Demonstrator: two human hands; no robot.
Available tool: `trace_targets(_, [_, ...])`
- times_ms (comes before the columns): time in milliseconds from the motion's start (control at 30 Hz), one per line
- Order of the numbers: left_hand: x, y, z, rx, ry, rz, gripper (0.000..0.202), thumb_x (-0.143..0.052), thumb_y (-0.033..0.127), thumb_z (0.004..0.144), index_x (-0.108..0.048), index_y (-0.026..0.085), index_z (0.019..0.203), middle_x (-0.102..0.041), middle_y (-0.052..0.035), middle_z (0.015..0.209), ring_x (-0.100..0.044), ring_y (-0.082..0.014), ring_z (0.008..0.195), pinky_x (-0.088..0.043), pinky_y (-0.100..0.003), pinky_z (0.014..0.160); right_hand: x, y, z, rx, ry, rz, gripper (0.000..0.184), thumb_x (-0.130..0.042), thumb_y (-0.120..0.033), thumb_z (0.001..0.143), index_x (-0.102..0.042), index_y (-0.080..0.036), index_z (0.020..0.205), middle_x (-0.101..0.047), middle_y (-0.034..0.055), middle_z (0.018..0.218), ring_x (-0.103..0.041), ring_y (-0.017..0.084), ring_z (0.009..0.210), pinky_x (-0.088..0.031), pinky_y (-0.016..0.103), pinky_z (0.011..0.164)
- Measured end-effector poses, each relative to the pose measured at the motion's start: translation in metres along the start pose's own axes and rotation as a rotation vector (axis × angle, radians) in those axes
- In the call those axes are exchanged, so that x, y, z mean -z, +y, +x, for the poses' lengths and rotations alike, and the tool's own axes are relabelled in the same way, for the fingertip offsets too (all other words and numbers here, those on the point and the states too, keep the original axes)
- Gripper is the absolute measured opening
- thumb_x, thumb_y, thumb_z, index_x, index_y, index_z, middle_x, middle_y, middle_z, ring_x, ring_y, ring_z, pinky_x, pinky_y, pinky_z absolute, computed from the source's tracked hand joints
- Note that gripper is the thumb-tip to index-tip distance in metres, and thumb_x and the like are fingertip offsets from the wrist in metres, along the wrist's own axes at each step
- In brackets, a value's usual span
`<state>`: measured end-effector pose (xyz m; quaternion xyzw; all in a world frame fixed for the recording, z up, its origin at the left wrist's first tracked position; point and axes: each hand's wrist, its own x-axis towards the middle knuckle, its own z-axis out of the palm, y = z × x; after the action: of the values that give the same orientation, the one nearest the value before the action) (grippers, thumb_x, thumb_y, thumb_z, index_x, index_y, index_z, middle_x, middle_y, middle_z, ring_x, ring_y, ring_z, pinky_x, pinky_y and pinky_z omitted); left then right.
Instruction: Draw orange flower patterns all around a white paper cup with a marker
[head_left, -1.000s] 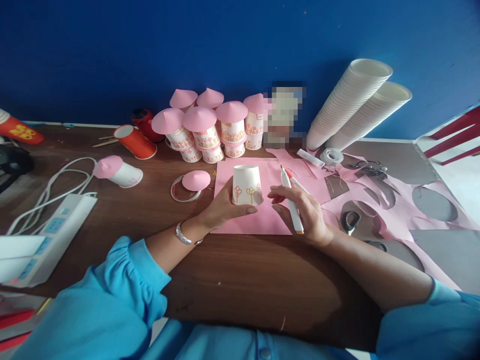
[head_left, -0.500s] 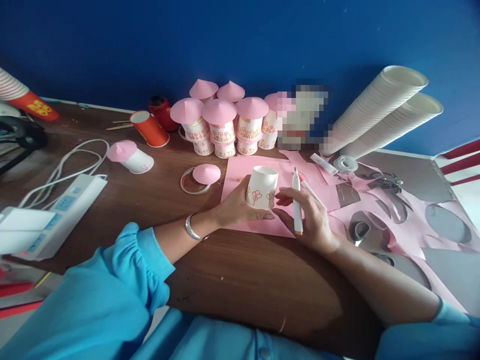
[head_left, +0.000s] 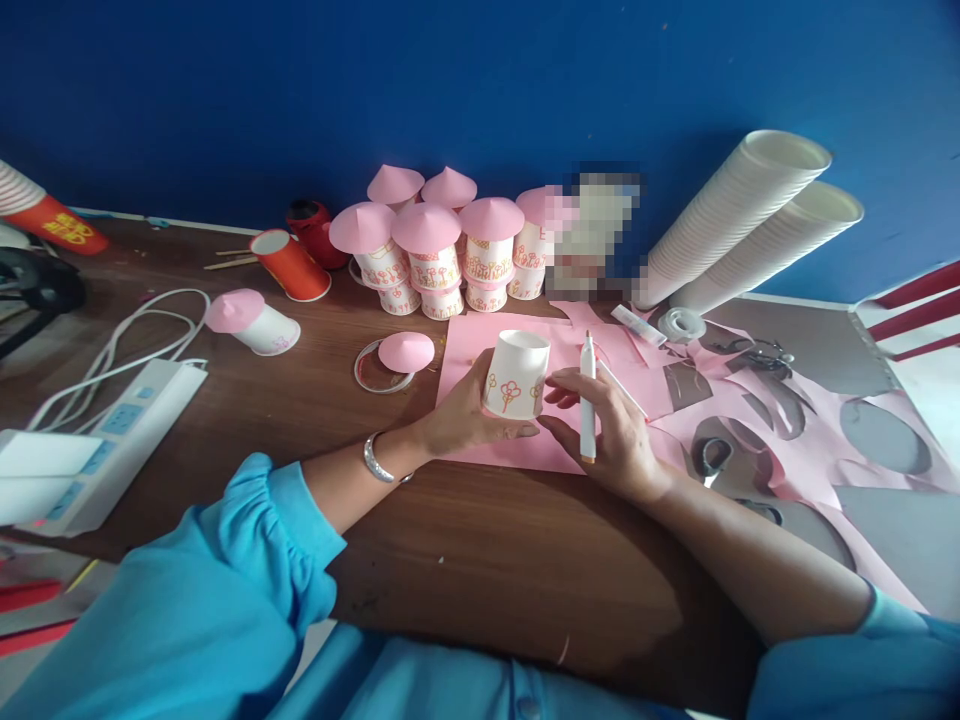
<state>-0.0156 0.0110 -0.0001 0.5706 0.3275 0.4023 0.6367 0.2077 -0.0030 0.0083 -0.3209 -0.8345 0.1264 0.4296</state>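
A white paper cup [head_left: 523,365] with orange and yellow flowers drawn near its lower edge is held upright by my left hand [head_left: 469,410], thumb along its base and fingers behind it. My right hand [head_left: 611,430] holds a white marker [head_left: 588,400], tip pointing up, close to the cup's right side. Beneath both hands lies a pink paper sheet [head_left: 465,440]. A second, slimmer pen [head_left: 622,390] rests on the sheet behind my right hand. Left of the cup, a pink paper cone [head_left: 406,352] sits on a roll of tape [head_left: 367,370].
Several decorated cup towers with pink cone roofs [head_left: 426,230] stand along the blue wall. Tall cup stacks [head_left: 735,210] lean at right, near cut pink scraps [head_left: 810,470] and scissors [head_left: 712,457]. A power strip [head_left: 120,440], a lying roofed cup [head_left: 266,328] and a red cup [head_left: 292,265] are at left.
The view has shifted slightly, moving most things a little left in the picture. My left hand has turned the cup a little; the marker stays in my right hand.
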Motion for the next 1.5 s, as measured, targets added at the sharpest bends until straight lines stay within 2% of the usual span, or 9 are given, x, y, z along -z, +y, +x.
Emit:
trace_targets(133, [-0.002, -0.003, 0.001, -0.074, 0.082, 0.145, 0.084, -0.097, 0.035, 0.065, -0.049, 0.023, 0.133, -0.060, -0.0139, 0.133, -0.059, -0.0351, 0.125, -0.054, -0.053, 0.102, -0.002, 0.004, 0.000, 0.036, 0.030, -0.055, 0.072, -0.080, -0.021, 0.089, -0.043, -0.026, 0.150, -0.061, 0.0199, 0.148, -0.064, 0.036, 0.137, -0.063, 0.058, 0.102])
trace_targets(200, [-0.003, -0.003, 0.001, -0.126, 0.056, 0.177, 0.088, -0.097, 0.037, 0.065, -0.047, 0.023, 0.136, -0.058, -0.0156, 0.139, -0.058, -0.0362, 0.128, -0.052, -0.054, 0.105, -0.004, 0.007, 0.000, 0.053, 0.025, -0.083, 0.077, -0.080, -0.021, 0.088, -0.039, -0.026, 0.153, -0.056, 0.0205, 0.156, -0.056, 0.038, 0.146, -0.057, 0.064, 0.110])
trace_targets(433, [-0.001, -0.003, -0.004, -0.153, -0.001, 0.123, 0.076, -0.085, 0.046, 0.081, -0.045, 0.026, 0.144, -0.057, -0.0145, 0.141, -0.055, -0.0333, 0.133, -0.050, -0.051, 0.109, -0.005, 0.015, 0.001, -0.008, 0.054, -0.042, 0.082, -0.077, -0.013, 0.085, -0.036, -0.026, 0.155, -0.054, 0.0178, 0.159, -0.054, 0.037, 0.148, -0.056, 0.062, 0.114])
trace_targets(600, [-0.001, -0.005, -0.005, -0.208, 0.056, 0.171, 0.072, -0.087, 0.046, 0.078, -0.051, 0.026, 0.136, -0.060, -0.0119, 0.130, -0.060, -0.0289, 0.119, -0.052, -0.046, 0.100, -0.006, 0.019, -0.002, -0.025, 0.062, 0.047, 0.086, -0.077, -0.013, 0.084, -0.033, -0.028, 0.156, -0.052, 0.0166, 0.160, -0.053, 0.037, 0.148, -0.053, 0.064, 0.117])
trace_targets(833, [0.001, -0.008, -0.006, -0.239, 0.068, 0.200, 0.081, -0.093, 0.047, 0.070, -0.052, 0.026, 0.137, -0.059, -0.0105, 0.128, -0.059, -0.0267, 0.114, -0.052, -0.044, 0.098, -0.007, 0.023, -0.004, -0.063, 0.045, 0.151, 0.084, -0.076, -0.014, 0.085, -0.033, -0.028, 0.155, -0.048, 0.0189, 0.161, -0.050, 0.038, 0.150, -0.052, 0.066, 0.117])
trace_targets(1100, [-0.003, -0.005, -0.007, -0.188, -0.008, 0.005, 0.061, -0.078, 0.042, 0.089, -0.047, 0.026, 0.139, -0.058, -0.0128, 0.139, -0.056, -0.0290, 0.131, -0.047, -0.048, 0.112, 0.000, 0.011, 0.005, -0.010, 0.122, -0.021, 0.083, -0.078, -0.017, 0.086, -0.036, -0.029, 0.156, -0.055, 0.0174, 0.152, -0.055, 0.038, 0.143, -0.054, 0.065, 0.112])
trace_targets(1200, [-0.003, -0.006, -0.007, -0.158, -0.017, -0.040, 0.074, -0.084, 0.041, 0.083, -0.043, 0.029, 0.143, -0.056, -0.0119, 0.145, -0.053, -0.0297, 0.137, -0.043, -0.048, 0.116, 0.001, 0.009, 0.005, 0.010, 0.123, -0.136, 0.083, -0.076, -0.017, 0.087, -0.034, -0.030, 0.158, -0.055, 0.0175, 0.151, -0.056, 0.040, 0.140, -0.054, 0.068, 0.110])
trace_targets(1367, [-0.001, -0.008, -0.007, -0.032, 0.040, -0.048, 0.073, -0.092, 0.037, 0.073, -0.050, 0.026, 0.132, -0.063, -0.0101, 0.130, -0.061, -0.0280, 0.120, -0.051, -0.043, 0.101, 0.001, 0.006, 0.005, 0.095, 0.032, -0.177, 0.088, -0.074, -0.022, 0.091, -0.025, -0.030, 0.164, -0.055, 0.0191, 0.152, -0.055, 0.040, 0.142, -0.054, 0.066, 0.110])
trace_targets(1500, [0.004, 0.000, -0.006, 0.114, -0.162, -0.343, 0.060, -0.080, 0.052, 0.084, -0.058, 0.024, 0.132, -0.070, -0.0140, 0.127, -0.067, -0.0331, 0.122, -0.053, -0.049, 0.102, 0.004, 0.005, 0.006, 0.062, 0.046, -0.032, 0.091, -0.078, -0.033, 0.092, -0.024, -0.029, 0.164, -0.054, 0.0202, 0.155, -0.054, 0.037, 0.145, -0.054, 0.062, 0.112])
